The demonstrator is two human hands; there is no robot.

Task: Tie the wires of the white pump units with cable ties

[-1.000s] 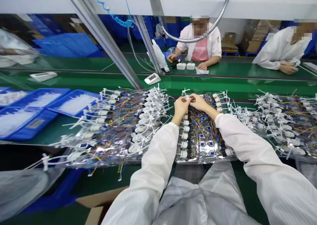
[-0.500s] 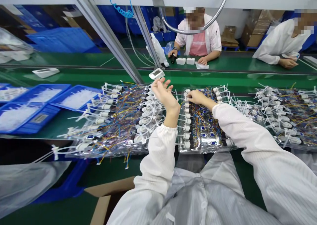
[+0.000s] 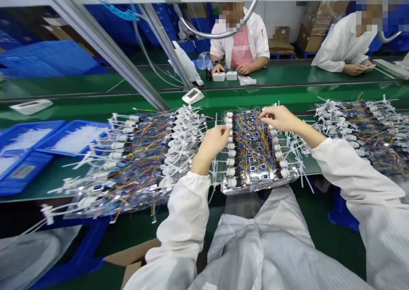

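Note:
In front of me lies a clear plastic tray (image 3: 246, 188) with white-and-black cylindrical parts (image 3: 232, 171) along both sides. Coloured wires (image 3: 247, 143) and small dark-blue modules run down its middle, and white cable ties (image 3: 295, 153) stick out past its edges. Fingers curled together, my left hand (image 3: 213, 147) is at the tray's left row of parts; what it pinches, if anything, is hidden. Over the far right corner, my right hand (image 3: 280, 118) has thumb and fingers brought together beside a white part. I cannot make out what is between them.
Similar wired bundles lie on the left (image 3: 137, 153) and right (image 3: 367, 128). Blue bins (image 3: 24, 177) with white cable ties are at far left. White devices (image 3: 193, 95) rest on the green conveyor. A slanted metal post (image 3: 105, 47) stands ahead; two co-workers sit across.
My left hand has come down from above onto the tray's left row, its fingers closing. My right hand has moved from that left row to the far right corner. The view has shifted rightward.

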